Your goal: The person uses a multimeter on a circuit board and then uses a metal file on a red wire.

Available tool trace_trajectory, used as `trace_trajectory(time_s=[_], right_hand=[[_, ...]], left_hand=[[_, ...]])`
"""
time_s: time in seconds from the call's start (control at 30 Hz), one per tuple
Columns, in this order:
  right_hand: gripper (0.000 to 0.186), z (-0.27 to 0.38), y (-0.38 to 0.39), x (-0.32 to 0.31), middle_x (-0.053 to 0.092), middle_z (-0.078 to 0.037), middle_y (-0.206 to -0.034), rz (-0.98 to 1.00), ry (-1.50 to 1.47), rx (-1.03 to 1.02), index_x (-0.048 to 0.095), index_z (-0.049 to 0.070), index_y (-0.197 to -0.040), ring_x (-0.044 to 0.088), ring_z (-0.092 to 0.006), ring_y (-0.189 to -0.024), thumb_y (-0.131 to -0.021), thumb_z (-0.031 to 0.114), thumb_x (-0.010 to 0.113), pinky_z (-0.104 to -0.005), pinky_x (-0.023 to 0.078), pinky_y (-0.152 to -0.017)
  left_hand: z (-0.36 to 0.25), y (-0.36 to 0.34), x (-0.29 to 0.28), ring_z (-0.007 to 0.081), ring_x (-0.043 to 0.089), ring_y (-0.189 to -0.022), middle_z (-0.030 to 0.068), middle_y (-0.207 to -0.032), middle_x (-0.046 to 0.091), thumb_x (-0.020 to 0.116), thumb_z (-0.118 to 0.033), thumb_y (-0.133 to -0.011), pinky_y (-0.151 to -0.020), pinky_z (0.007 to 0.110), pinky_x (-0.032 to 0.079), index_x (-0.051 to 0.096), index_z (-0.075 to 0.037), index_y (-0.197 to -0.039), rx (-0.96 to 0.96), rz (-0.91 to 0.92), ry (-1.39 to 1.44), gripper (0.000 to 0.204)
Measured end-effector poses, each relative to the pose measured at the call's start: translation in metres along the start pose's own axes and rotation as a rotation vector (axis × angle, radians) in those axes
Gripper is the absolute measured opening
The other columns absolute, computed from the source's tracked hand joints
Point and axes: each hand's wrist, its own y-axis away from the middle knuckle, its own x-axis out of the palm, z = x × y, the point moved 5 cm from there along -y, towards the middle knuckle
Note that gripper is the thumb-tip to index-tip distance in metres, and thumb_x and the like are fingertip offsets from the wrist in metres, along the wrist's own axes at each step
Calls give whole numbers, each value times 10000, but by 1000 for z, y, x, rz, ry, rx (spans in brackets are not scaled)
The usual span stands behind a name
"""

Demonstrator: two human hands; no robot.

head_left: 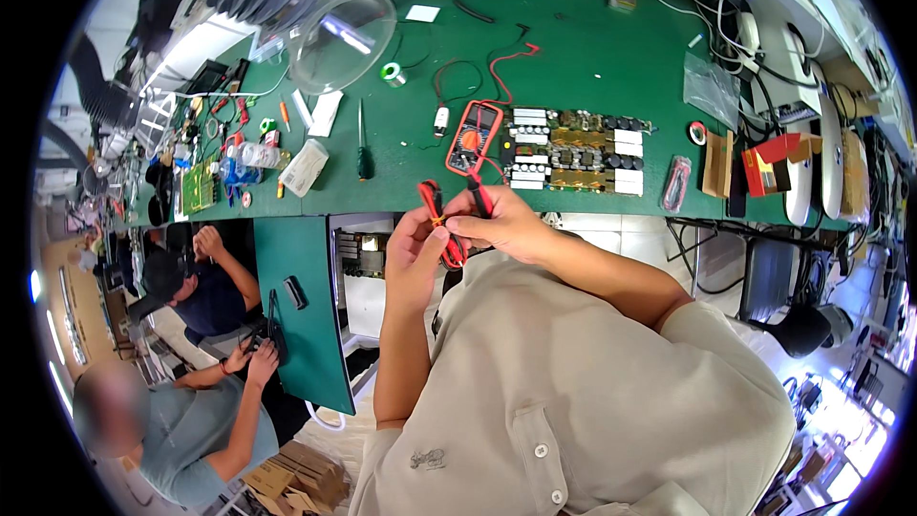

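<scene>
A coiled bundle of red and black test leads (453, 252) is between my hands, just off the table's near edge. My left hand (411, 253) is closed round its left side. Fingers of my right hand (514, 226) pinch the bundle from the other side, where a yellowish tie seems to wrap it. Beside the right fingers a red and black probe (480, 197) points up toward the multimeter (473, 138), which has an orange case and lies on the green table. Right of the meter lies a populated circuit board (573, 153). My fingers partly hide the bundle.
A green-handled screwdriver (364, 161), solder spool (393, 74) and magnifier lamp (342, 41) are at left. A second bundled lead set (676, 183) and open red-yellow box (767, 169) lie at right. Two people work at the lower left by another green table (310, 354).
</scene>
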Motion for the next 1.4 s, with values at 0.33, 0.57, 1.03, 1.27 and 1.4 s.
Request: trace_trajectory(time_s=[0.33, 0.57, 1.03, 1.27, 1.4], right_hand=[[197, 18, 11, -18, 613, 10, -793, -39, 88, -94, 656, 4, -997, 492, -33, -670, -882, 164, 670, -199, 359, -554], [178, 13, 5, -34, 511, 51, -723, 27, -125, -56, 657, 32, -995, 376, -25, -530, -933, 195, 623, -210, 251, -463], [283, 42, 7, -8, 499, 30, -738, 83, 16, -40, 607, -5, -1158, 341, -56, -577, -886, 68, 635, -248, 265, -522], [205, 31, -3, -14, 537, 26, -741, 10, 27, -23, 627, -16, -1073, 370, -41, -574, -898, 90, 635, -222, 272, -498], [168, 21, -7, -16, 538, 21, -733, -7, 122, 18, 630, -5, -1044, 379, -42, -557, -911, 97, 609, -214, 275, -485]], left_hand=[[9, -12, 22, 196, 607, -1050, 109, -1147, 589, 520, -49, -950, -922, 369, 507, 500, 11, -1180, 11, -47, 66, 238], [5, -16, 21, 216, 662, -940, 111, -1057, 638, 508, -66, -965, -860, 412, 564, 538, -3, -1104, 52, -86, 252, 156], [-18, -3, 21, 252, 657, -982, 134, -1099, 625, 598, -43, -923, -885, 396, 563, 541, -6, -1061, 174, -213, 319, 154], [-10, -3, 10, 243, 653, -1011, 147, -1118, 624, 544, -36, -944, -878, 381, 567, 548, 7, -1165, 75, -202, 292, 225], [-5, -6, 4, 226, 637, -1020, 130, -1107, 616, 533, -55, -955, -896, 391, 552, 554, 7, -1156, 26, -146, 246, 211]])
